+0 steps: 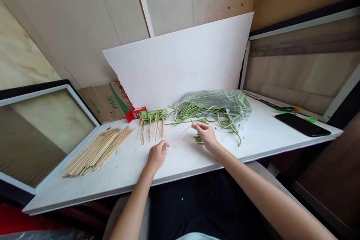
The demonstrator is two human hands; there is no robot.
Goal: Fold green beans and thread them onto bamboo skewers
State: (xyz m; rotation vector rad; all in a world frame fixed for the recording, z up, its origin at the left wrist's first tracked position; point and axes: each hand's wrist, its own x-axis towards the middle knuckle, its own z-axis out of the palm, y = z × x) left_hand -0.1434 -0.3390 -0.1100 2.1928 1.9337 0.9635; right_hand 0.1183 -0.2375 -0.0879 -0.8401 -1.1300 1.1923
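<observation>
Head view: a batch of skewered green beans done, plenty of beans and sticks left.
On the tabletop (180, 161), skewered bean pieces (153, 115) lie in a row left of centre, their sticks pointing near, beside a red packet (136, 113); these look finished. Still unused, by the look of it: the big pile of bare skewers (95, 152) at left, the long beans (188, 110) in and spilling from a clear plastic bag (216, 97) at far right of centre, and a small stack of cut beans (199, 140) beside the right hand (206, 135). That hand pinches 1 thin stick (184, 131), slanting left and seemingly bare. The left hand (157, 153) is loosely curled, near; I cannot tell whether it holds anything. Overall, it seems partway, with more left than done.
</observation>
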